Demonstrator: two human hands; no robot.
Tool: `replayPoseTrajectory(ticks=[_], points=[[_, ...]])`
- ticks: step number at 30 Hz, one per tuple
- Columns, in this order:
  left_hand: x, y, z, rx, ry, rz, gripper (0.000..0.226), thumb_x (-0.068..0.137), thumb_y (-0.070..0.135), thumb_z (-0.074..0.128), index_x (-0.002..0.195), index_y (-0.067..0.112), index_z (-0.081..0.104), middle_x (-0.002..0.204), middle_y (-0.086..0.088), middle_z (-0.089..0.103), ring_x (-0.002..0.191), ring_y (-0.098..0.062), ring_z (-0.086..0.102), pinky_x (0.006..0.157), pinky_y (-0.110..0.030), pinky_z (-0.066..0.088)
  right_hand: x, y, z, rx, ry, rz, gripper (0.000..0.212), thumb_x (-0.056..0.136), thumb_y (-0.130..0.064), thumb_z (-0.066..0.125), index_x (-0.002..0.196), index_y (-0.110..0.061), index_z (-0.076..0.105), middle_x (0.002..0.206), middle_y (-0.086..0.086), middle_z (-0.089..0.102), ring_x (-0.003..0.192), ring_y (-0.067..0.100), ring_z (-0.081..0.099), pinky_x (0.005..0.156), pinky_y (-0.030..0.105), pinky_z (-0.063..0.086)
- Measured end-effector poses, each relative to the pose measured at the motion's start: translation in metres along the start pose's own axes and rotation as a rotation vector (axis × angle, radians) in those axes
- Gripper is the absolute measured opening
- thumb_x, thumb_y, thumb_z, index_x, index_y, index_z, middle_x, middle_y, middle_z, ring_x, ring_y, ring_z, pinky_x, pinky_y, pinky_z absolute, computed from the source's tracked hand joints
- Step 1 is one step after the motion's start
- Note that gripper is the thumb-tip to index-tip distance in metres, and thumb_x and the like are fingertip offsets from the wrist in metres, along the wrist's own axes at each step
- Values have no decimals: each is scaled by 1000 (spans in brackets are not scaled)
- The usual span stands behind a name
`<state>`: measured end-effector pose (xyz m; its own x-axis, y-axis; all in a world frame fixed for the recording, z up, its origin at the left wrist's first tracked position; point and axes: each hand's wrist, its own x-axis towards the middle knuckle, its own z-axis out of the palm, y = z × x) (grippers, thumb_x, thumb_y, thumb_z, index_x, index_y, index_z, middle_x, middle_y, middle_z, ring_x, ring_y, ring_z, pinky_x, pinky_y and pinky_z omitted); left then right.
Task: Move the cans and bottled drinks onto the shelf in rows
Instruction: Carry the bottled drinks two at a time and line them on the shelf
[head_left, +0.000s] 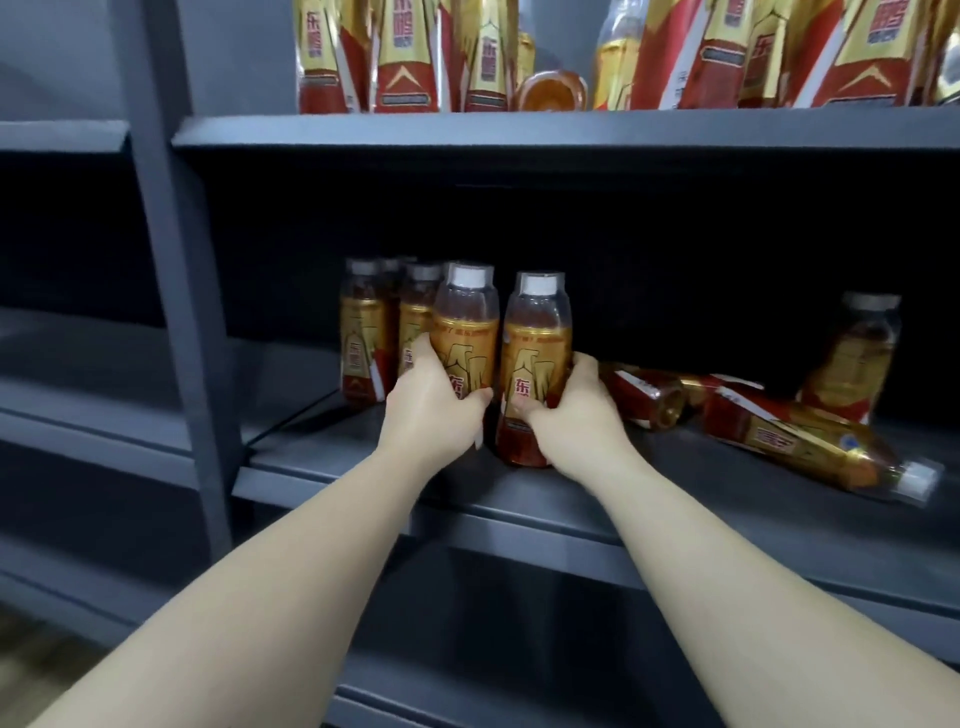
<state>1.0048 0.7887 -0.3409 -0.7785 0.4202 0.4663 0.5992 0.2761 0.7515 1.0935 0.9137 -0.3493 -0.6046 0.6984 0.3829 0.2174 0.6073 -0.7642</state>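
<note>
Tipping risk (the big one): the left hand (436, 410) is wrapped round the left bottle (467, 332) and the right hand (576, 410) round the right bottle (535, 353). Both bottles stand at the front of the middle shelf (519, 499). They're tall and skinny, so shoving them back hard could domino the back cluster (363, 332) just behind.
Rolling risk: the lying bottles (800, 441) are just right of the right hand. A wrist bump could roll them toward the front edge, and one cap is close to it.
Gap risk (minor): the lone upright bottle (852, 358) stands well apart at far right, so rows may end up patchy.
Upper shelf bottles (405, 52): roughly nine, cropped, one on its side.
Back cluster: at least three, maybe four, overlapping.
Lying bottles: two for sure, maybe a third.
Held bottles: two.
Lone upright bottle: one.
Cans: none in view.
</note>
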Motion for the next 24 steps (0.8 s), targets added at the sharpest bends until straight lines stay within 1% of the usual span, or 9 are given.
replayPoseTrajectory(ticks=[3,7,8,9,11,16,20,22,24], points=[[5,-23,-23,13,54,-41,73,90,27,70,146,15,25,78,17,51,80,-11,59,81,-30,44,-1,-15,28,22,-41,-36,64,87,-40,72,136,-23,35,130,1,54,120,25,53,97,49,51],[15,-49,-43,1,96,-96,72,89,28,70,145,15,26,85,15,57,98,-20,61,88,-38,50,0,-34,56,62,-88,-40,63,86,-42,71,134,-24,35,131,1,54,121,26,54,96,49,53],[18,-54,-47,-2,100,-98,73,89,29,70,146,15,25,91,11,60,100,-21,60,88,-38,50,1,-38,61,66,-95,-44,62,86,-43,71,133,-24,35,131,1,54,121,26,54,96,49,53],[22,-59,-50,-6,101,-101,76,89,30,71,147,16,24,103,6,62,104,-22,60,90,-39,50,2,-41,67,65,-100,-46,62,86,-43,71,133,-25,35,131,1,53,120,26,54,95,49,53],[29,-67,-55,-9,107,-113,79,88,32,72,148,17,23,122,-2,59,112,-27,59,92,-42,51,3,-46,76,61,-108,-51,62,87,-43,71,134,-25,34,131,1,53,121,26,53,95,49,53],[43,-82,-62,-12,107,-123,81,89,31,71,151,15,21,128,-4,56,115,-28,57,92,-41,48,8,-58,95,46,-99,-45,67,88,-43,70,138,-22,31,136,3,50,124,28,51,99,52,51],[53,-92,-66,-23,99,-123,76,90,26,70,149,16,23,121,-1,55,114,-27,56,91,-40,47,10,-65,108,42,-87,-45,73,89,-42,69,144,-20,27,141,4,47,128,29,48,101,51,49],[59,-96,-68,-40,103,-133,78,91,24,69,151,16,20,111,5,53,112,-24,55,94,-41,46,11,-67,113,38,-87,-31,74,90,-42,69,145,-20,25,143,5,45,129,29,46,102,51,48],[63,-101,-70,-64,104,-147,79,93,21,67,153,16,17,93,12,52,104,-19,52,98,-42,45,13,-68,117,28,-84,-20,73,90,-42,68,145,-21,24,144,4,43,131,30,45,105,54,45]])
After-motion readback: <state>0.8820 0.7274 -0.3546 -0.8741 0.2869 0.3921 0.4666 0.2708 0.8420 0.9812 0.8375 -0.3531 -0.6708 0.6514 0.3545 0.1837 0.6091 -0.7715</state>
